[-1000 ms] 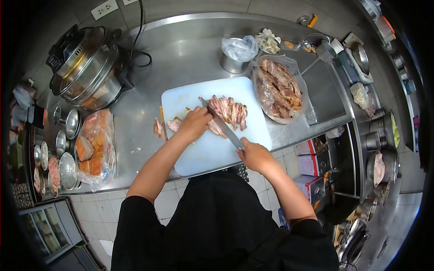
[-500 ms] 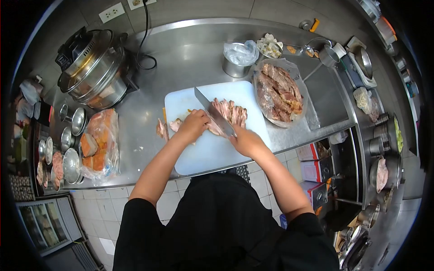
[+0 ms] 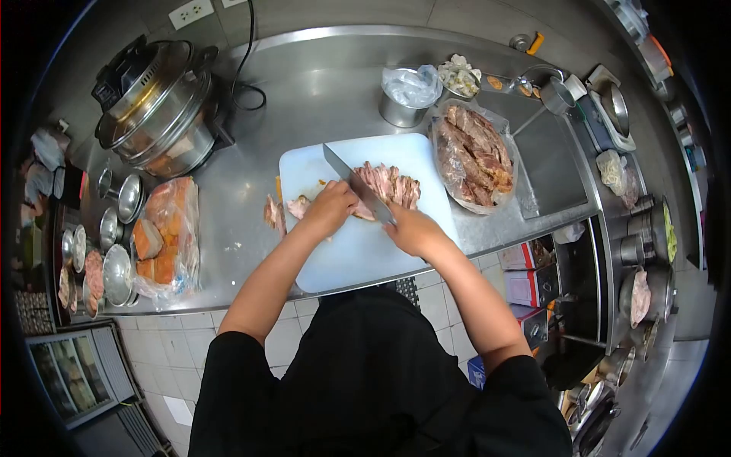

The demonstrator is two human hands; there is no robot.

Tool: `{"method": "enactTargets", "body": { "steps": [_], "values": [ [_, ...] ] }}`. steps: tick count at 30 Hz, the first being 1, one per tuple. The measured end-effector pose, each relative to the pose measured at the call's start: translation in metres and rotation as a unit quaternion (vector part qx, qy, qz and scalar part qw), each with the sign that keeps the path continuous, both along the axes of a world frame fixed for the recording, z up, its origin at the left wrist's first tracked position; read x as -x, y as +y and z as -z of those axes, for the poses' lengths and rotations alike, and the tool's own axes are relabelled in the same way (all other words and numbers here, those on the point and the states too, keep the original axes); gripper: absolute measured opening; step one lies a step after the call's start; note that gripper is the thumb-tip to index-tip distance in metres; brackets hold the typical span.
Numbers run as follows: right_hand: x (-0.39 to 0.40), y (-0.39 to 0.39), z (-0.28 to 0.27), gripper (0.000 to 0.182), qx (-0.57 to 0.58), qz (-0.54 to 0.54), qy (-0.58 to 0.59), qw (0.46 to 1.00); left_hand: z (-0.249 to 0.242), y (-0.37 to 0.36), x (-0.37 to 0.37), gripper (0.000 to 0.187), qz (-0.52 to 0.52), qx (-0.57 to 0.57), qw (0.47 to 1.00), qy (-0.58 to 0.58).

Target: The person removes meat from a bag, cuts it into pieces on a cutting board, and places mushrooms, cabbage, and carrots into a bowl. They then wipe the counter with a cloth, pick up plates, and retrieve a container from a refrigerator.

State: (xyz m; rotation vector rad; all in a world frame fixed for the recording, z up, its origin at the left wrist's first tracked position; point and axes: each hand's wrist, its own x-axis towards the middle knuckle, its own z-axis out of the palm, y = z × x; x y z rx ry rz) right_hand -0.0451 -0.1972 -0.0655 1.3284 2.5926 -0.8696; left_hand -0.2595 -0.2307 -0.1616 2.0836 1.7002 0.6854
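A white cutting board [image 3: 358, 263] lies on the steel counter. My right hand [image 3: 415, 231] is closed round the handle of a broad-bladed knife [image 3: 340, 165], which slants across the board with its tip far and left. Close to the left side of the blade, my left hand [image 3: 332, 209] has its fingers curled down on a piece of meat [image 3: 364, 212], partly hidden beneath them. A row of sliced meat [image 3: 391, 185] stands just right of the blade. Small meat scraps [image 3: 298, 206] lie left of my left hand, and more meat strips [image 3: 273, 215] lie at the board's left edge.
A bag of large meat pieces [image 3: 474, 156] lies right of the board, near the sink [image 3: 552, 175]. Behind stands a metal pot with a plastic bag [image 3: 410, 90]. To the left are a bagged stack of orange-brown blocks [image 3: 165, 244], metal bowls [image 3: 118, 276] and a large cooker [image 3: 164, 114].
My left hand has shifted slightly, and less of the meat piece shows beside the blade. The knife still slants between my left hand and the slices. The whole view has moved a little.
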Motion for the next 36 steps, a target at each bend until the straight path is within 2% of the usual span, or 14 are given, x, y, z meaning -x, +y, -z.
{"method": "enactTargets", "body": {
  "steps": [1, 4, 7, 12, 14, 17, 19, 21, 24, 26, 28, 32, 34, 36],
  "values": [
    [-0.002, -0.006, -0.01, 0.038, 0.034, 0.006, -0.006, 0.999, 0.0, 0.001, -0.001, 0.008, -0.004, -0.015, 1.0, -0.001],
    [0.012, -0.009, 0.028, 0.037, 0.048, 0.066, -0.007, 0.997, 0.004, -0.001, 0.001, 0.008, -0.007, -0.021, 1.0, -0.005],
    [0.024, 0.011, 0.035, 0.038, 0.051, 0.048, 0.019, 0.997, 0.002, -0.002, 0.003, 0.009, -0.013, -0.019, 1.0, -0.016],
    [0.012, 0.006, -0.001, 0.037, 0.072, 0.031, -0.016, 0.997, 0.002, -0.005, 0.001, 0.01, -0.025, -0.016, 0.999, -0.012],
    [0.009, -0.003, 0.001, 0.038, 0.13, 0.054, -0.005, 0.99, 0.002, -0.003, 0.001, 0.01, -0.014, -0.038, 0.999, -0.019],
    [0.035, 0.001, 0.025, 0.038, 0.072, 0.074, 0.029, 0.994, 0.002, -0.002, 0.0, 0.01, -0.012, -0.027, 0.999, -0.012],
    [0.039, 0.009, 0.012, 0.038, 0.067, 0.081, 0.04, 0.994, -0.003, -0.005, 0.002, 0.007, -0.004, -0.031, 0.999, -0.02],
    [0.034, 0.018, 0.014, 0.037, 0.042, 0.038, 0.024, 0.998, -0.004, -0.002, 0.006, 0.004, -0.005, -0.029, 0.999, -0.041],
    [0.009, 0.006, -0.01, 0.034, 0.052, 0.041, -0.003, 0.998, -0.002, -0.004, 0.01, 0.003, -0.04, -0.008, 0.995, -0.095],
    [-0.001, -0.004, -0.022, 0.033, 0.032, 0.022, -0.011, 0.999, -0.006, -0.004, 0.009, 0.006, -0.076, -0.046, 0.996, -0.012],
    [-0.005, -0.011, -0.035, 0.032, 0.07, 0.009, -0.075, 0.995, 0.002, -0.003, 0.008, 0.005, -0.083, -0.041, 0.996, -0.012],
    [0.008, -0.011, 0.001, 0.032, 0.131, 0.028, -0.063, 0.989, 0.008, -0.003, 0.006, 0.004, -0.083, -0.043, 0.996, 0.01],
    [0.018, -0.003, 0.036, 0.034, 0.042, 0.015, -0.007, 0.999, 0.007, -0.005, 0.006, 0.005, -0.078, -0.033, 0.996, 0.012],
    [0.027, 0.009, 0.042, 0.033, 0.033, 0.007, 0.016, 0.999, 0.003, -0.003, 0.006, 0.005, -0.07, -0.035, 0.997, 0.016]
  ]
}}
